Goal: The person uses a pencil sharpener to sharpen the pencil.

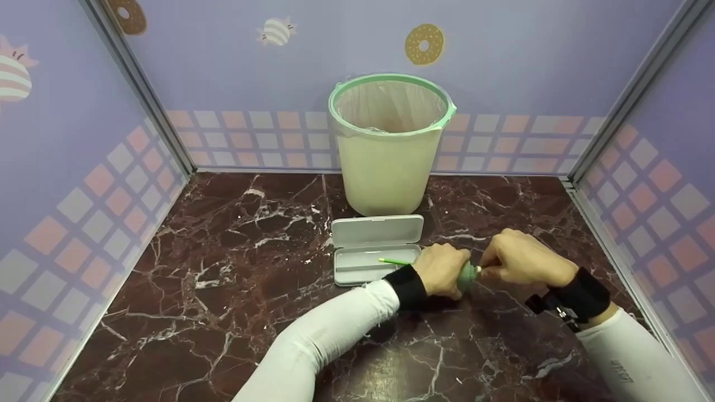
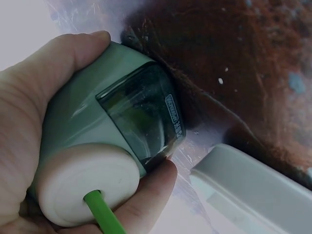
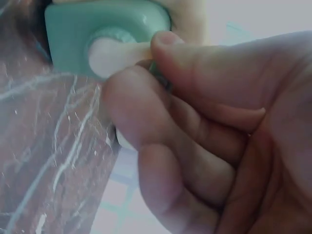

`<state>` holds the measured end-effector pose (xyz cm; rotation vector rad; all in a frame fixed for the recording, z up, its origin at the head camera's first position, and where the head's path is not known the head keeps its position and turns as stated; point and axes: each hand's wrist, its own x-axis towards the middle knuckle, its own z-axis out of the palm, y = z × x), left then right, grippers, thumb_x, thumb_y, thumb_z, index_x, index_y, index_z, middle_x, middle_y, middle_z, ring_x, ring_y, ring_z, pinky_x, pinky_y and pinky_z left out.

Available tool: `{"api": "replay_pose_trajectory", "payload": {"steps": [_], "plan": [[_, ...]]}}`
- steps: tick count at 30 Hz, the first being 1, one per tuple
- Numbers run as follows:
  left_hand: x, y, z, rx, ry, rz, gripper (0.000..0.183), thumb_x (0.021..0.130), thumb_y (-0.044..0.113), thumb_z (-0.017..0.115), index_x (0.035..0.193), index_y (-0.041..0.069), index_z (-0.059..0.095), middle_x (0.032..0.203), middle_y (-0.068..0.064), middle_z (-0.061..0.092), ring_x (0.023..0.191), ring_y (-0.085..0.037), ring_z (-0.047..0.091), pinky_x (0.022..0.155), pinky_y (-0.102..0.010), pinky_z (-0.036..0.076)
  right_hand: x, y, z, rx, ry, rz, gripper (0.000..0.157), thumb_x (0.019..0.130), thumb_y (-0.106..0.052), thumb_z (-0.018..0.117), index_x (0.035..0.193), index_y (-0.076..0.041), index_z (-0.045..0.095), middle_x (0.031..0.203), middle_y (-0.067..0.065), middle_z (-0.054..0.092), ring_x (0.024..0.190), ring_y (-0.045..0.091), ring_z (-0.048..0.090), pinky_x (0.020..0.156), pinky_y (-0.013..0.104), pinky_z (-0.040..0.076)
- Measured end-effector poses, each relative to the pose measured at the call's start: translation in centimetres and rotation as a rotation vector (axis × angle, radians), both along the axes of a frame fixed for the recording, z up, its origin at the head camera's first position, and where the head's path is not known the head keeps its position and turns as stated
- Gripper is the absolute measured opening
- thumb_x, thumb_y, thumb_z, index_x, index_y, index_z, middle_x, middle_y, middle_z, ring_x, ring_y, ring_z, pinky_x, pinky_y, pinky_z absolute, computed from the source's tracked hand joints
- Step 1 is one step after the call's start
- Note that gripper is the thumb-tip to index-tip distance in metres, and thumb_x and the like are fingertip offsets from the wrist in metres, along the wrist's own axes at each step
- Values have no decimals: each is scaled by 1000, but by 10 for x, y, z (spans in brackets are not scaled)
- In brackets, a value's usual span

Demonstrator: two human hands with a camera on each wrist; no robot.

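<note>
My left hand (image 1: pixel 441 271) grips a green pencil sharpener (image 2: pixel 73 114) round its body, thumb on one side and fingers on the other. A green pencil (image 2: pixel 106 214) sticks out of the hole in its pale round front, and a dark see-through shavings window (image 2: pixel 146 117) shows on its side. On the opposite end is a pale crank handle (image 3: pixel 114 56), pinched between the thumb and curled index finger of my right hand (image 1: pixel 519 259). Behind the left wrist lies an open white pencil case (image 1: pixel 352 258), lid raised; the pencil's far end reaches over it.
A cream bin (image 1: pixel 388 167) with a green rim and a plastic liner stands behind the pencil case, near the back wall. Purple patterned panels (image 1: pixel 234 67) enclose the dark red marbled surface (image 1: pixel 184 301) at the back and both sides. Small pale specks lie on the surface.
</note>
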<state>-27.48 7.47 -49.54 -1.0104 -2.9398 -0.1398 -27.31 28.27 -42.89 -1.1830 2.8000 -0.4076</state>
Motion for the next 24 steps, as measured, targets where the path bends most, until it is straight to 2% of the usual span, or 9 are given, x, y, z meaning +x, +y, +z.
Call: {"api": "replay_pose_trajectory", "payload": {"steps": [8, 13, 15, 19, 24], "plan": [[0, -1, -2, -16, 24, -10, 60, 72, 50, 102, 114, 22, 71, 102, 3, 81, 92, -22, 80, 77, -37, 67, -11, 2, 1, -16, 14, -86, 18, 78, -13, 94, 75, -29, 87, 70, -15, 77, 60, 1, 60, 57, 28, 52], [0, 0, -2, -4, 29, -20, 58, 73, 50, 101, 114, 23, 71, 102, 5, 81, 93, -20, 80, 78, -37, 67, -24, 3, -14, -70, 56, -146, 17, 74, -11, 97, 75, -26, 89, 74, -8, 82, 64, 7, 69, 59, 35, 60], [0, 0, -2, -1, 33, -22, 58, 73, 50, 101, 114, 23, 71, 101, 6, 81, 93, -20, 80, 78, -37, 67, -29, 1, -26, -66, 37, -165, 17, 74, -9, 94, 73, -25, 89, 73, -8, 82, 62, 7, 68, 59, 34, 59], [1, 1, -3, 8, 27, -35, 56, 73, 49, 100, 113, 23, 70, 100, 6, 80, 91, -19, 79, 77, -36, 66, -35, -2, -47, -50, -29, -138, 22, 72, -6, 91, 66, -27, 85, 64, -11, 77, 57, 4, 58, 56, 30, 54], [0, -1, -4, 10, 34, -29, 56, 72, 48, 101, 112, 23, 70, 99, 6, 79, 90, -19, 79, 76, -36, 66, -34, -4, -58, -93, -21, -96, 29, 70, -3, 93, 59, -27, 80, 55, -14, 68, 52, 1, 46, 54, 25, 45]]}}
